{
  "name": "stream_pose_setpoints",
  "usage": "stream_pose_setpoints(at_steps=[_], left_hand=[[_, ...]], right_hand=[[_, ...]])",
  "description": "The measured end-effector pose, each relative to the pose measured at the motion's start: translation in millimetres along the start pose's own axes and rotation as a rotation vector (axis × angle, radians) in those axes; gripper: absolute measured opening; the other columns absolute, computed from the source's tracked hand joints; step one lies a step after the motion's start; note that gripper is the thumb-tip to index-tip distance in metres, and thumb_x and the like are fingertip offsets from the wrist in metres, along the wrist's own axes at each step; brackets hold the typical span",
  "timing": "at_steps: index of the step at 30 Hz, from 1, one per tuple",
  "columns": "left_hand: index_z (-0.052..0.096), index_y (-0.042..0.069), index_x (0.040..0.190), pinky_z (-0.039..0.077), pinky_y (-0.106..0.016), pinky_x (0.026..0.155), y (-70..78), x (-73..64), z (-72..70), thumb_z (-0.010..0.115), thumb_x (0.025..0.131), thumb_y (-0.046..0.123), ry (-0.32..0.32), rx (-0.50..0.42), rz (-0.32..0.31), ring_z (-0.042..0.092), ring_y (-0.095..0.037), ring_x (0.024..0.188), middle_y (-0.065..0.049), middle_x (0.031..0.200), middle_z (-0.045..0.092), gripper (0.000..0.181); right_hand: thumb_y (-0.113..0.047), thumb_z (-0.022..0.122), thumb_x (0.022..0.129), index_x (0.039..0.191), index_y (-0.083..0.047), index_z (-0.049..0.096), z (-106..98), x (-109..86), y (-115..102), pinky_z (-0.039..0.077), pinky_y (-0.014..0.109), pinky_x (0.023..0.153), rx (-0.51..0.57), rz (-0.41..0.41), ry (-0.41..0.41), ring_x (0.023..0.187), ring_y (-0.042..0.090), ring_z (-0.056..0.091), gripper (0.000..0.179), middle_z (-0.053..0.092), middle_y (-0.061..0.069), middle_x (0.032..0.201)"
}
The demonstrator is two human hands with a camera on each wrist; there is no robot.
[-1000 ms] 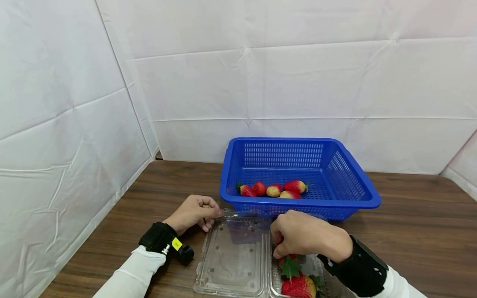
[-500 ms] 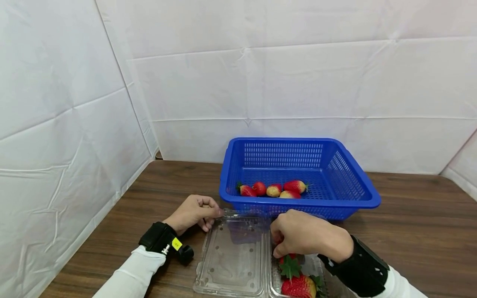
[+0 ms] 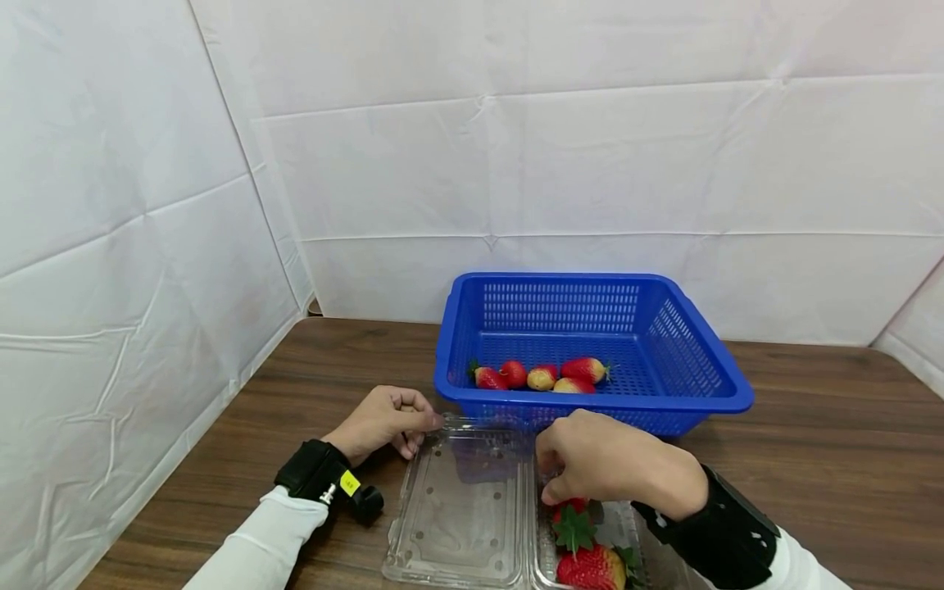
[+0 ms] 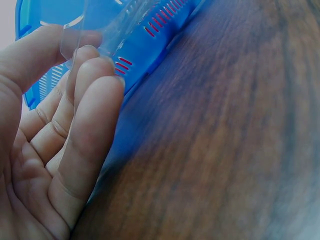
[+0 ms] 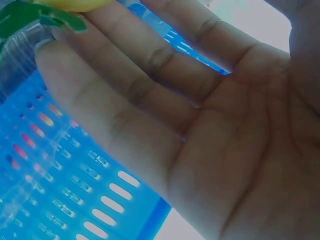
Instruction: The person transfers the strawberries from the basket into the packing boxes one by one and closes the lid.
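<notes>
Fingers of your left hand [image 3: 379, 422] pinch far corner of clear lid [image 3: 465, 508], left of tray [image 3: 618, 524]. Your right hand [image 3: 608, 459] over tray's far end; cannot tell if fingers clamp berry. Done: at least two strawberries [image 3: 586, 567] in tray. Left: five others [image 3: 542, 378] in blue basket [image 3: 590, 401] beyond tray; lid unclosed.
</notes>
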State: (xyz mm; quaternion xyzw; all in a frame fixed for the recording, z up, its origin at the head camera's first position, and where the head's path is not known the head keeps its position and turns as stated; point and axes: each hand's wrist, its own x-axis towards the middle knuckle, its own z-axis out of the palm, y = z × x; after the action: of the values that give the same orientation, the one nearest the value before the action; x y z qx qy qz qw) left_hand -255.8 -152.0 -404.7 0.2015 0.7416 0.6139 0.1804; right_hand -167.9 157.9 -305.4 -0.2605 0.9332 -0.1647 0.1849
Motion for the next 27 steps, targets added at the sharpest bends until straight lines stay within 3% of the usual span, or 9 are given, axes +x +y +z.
stream_pose_setpoints(at_steps=[7, 17, 27], left_hand=[[0.072, 0.0, 0.094, 0.061, -0.026, 0.055, 0.3, -0.2, -0.2, 0.076, 0.096, 0.011, 0.003, 0.0, -0.004, 0.064, -0.012, 0.058, -0.006, 0.068, 0.064, 0.011], [0.071, 0.001, 0.09, 0.06, -0.026, 0.054, 1.0, -0.4, 0.0, 0.076, 0.095, 0.009, 0.005, -0.009, -0.002, 0.063, -0.012, 0.058, -0.007, 0.067, 0.064, 0.011], [0.071, 0.001, 0.091, 0.06, -0.026, 0.054, 1.3, -0.9, -0.1, 0.076, 0.095, 0.01, 0.007, -0.003, -0.001, 0.064, -0.012, 0.058, -0.006, 0.067, 0.064, 0.011]], right_hand=[[-0.019, 0.087, 0.09, 0.097, -0.013, 0.074, -6.1, -3.9, -2.1, 0.054, 0.034, 0.067, 0.017, -0.022, 0.026, 0.063, 0.012, 0.057, 0.016, 0.064, -0.007, 0.08], [-0.022, 0.084, 0.093, 0.099, -0.018, 0.075, -14.2, -15.2, -5.0, 0.055, 0.032, 0.071, 0.015, -0.13, 0.123, 0.075, 0.006, 0.058, 0.012, 0.065, -0.012, 0.086], [-0.027, 0.083, 0.095, 0.106, -0.018, 0.077, -22.0, -22.1, -9.0, 0.054, 0.028, 0.071, -0.016, -0.175, 0.207, 0.079, 0.004, 0.059, 0.016, 0.067, -0.012, 0.095]])
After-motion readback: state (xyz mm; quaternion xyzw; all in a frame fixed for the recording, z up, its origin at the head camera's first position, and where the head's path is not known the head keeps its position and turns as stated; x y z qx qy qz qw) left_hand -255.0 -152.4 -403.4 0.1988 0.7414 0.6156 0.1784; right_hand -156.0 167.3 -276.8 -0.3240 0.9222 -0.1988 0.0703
